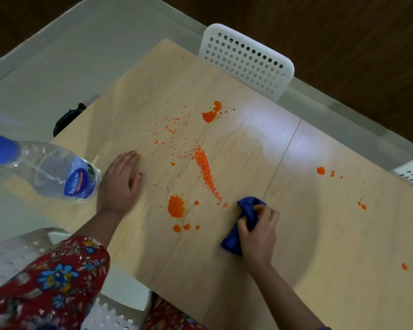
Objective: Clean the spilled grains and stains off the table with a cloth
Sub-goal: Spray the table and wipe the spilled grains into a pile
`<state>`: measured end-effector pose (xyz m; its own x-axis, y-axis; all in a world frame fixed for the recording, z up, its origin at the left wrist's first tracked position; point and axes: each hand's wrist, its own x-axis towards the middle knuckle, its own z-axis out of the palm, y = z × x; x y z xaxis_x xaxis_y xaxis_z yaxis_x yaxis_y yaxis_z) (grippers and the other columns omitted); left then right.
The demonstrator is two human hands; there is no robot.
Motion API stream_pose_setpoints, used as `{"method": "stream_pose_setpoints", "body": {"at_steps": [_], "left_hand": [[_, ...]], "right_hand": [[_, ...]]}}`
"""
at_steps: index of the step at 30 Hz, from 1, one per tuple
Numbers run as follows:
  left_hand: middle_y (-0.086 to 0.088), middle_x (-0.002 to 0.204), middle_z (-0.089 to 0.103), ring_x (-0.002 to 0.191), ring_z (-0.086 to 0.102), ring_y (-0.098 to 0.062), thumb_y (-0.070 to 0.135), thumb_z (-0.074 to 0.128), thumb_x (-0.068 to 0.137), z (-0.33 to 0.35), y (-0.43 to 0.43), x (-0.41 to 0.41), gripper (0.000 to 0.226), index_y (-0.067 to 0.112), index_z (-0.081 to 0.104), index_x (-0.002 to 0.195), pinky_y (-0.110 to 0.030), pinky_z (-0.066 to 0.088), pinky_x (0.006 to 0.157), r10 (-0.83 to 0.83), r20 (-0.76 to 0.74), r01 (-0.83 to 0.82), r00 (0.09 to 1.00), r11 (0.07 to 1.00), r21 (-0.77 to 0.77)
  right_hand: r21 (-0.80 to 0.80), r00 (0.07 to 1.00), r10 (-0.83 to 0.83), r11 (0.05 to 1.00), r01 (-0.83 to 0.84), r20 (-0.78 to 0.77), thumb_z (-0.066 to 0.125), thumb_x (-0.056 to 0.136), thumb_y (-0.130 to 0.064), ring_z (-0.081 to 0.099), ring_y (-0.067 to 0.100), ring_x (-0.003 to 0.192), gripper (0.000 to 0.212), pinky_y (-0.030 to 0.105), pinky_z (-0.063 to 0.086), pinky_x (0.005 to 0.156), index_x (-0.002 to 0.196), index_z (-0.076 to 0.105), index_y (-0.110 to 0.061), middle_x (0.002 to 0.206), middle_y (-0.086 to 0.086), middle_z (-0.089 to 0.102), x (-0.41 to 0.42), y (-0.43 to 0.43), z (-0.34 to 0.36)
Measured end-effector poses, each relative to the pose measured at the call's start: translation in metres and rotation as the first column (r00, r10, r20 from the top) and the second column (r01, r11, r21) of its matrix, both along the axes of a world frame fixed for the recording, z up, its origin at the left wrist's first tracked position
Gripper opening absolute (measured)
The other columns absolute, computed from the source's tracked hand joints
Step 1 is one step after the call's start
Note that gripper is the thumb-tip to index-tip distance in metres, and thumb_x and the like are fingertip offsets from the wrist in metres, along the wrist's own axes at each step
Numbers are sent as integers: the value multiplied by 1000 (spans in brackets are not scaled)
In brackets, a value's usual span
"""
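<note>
The right hand [258,232] is gripping a bunched blue cloth [248,208], fingers curled round it, and holding it on the wooden bench [200,270] just beside the near end of a line of orange grains [205,172]. The left hand [121,182] is lying flat on the bench, fingers straight and close together, just beside a clear spray bottle [55,172]. An orange stain [176,206] is sitting between the hands; a farther stain [211,113] is lying beyond the grains, near a white perforated chair [246,58].
</note>
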<state>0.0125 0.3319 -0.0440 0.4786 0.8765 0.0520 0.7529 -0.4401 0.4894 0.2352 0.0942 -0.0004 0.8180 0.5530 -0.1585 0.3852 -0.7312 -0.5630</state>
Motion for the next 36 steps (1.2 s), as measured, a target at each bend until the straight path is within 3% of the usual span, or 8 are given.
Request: {"method": "stream_pose_setpoints", "body": {"at_steps": [7,12,16,20,25,30,34,36], "left_hand": [[-4,147,47,138,36,-22,38,33,98,2,-1,1,52,12,50,139,-37,27,115,14,-3,-14,1000,1000,5],[-1,148,45,140,34,-21,37,34,99,3,-2,0,50,15,47,142,-35,24,115,15,-17,-15,1000,1000,3],[-2,148,45,139,35,-21,38,33,99,5,-1,1,51,15,46,142,-37,26,115,16,-15,-17,1000,1000,-4],[-2,148,44,140,34,-21,36,32,99,6,-3,2,50,15,44,143,-40,28,116,16,-9,-16,1000,1000,-7],[-5,145,48,137,38,-22,28,29,99,3,-2,0,49,11,48,140,-39,29,116,27,26,-27,999,1000,16],[-8,140,52,135,42,-22,10,33,97,7,-19,-8,43,6,51,137,-25,25,116,-9,117,1,993,997,73],[-8,141,52,136,42,-22,11,33,97,2,-41,-21,45,5,51,137,-26,25,116,80,145,-89,986,994,56],[-8,141,52,135,42,-23,12,33,97,0,-42,-22,45,4,51,137,-27,25,117,93,155,-102,984,993,55]], "right_hand": [[27,999,46,999,-45,-25,64,87,-23,61,26,86,35,33,47,71,117,49,-15,127,4,40,-24,120,2],[146,957,290,947,-285,-13,57,93,-18,57,16,84,30,33,52,73,122,50,-16,132,-1,40,-1,159,13],[29,691,681,707,-707,241,54,87,-11,53,19,105,25,33,45,84,110,53,-21,148,0,35,43,114,24],[-105,436,842,488,-866,317,41,83,-20,50,24,107,29,37,36,90,102,64,-24,127,-1,61,53,72,9],[-59,447,830,492,-869,334,42,87,-19,50,23,100,33,37,36,88,105,69,-23,121,-2,66,29,117,-8],[-33,448,823,489,-872,349,37,87,-18,52,25,98,38,37,37,85,107,69,-23,121,-2,66,13,161,5],[-55,204,898,244,-968,390,52,85,-11,52,24,103,32,35,35,85,109,69,-24,122,-2,65,8,145,-4],[-79,185,900,233,-969,394,50,87,-16,52,25,102,30,35,35,84,108,69,-24,121,-2,66,5,148,-10]]}}
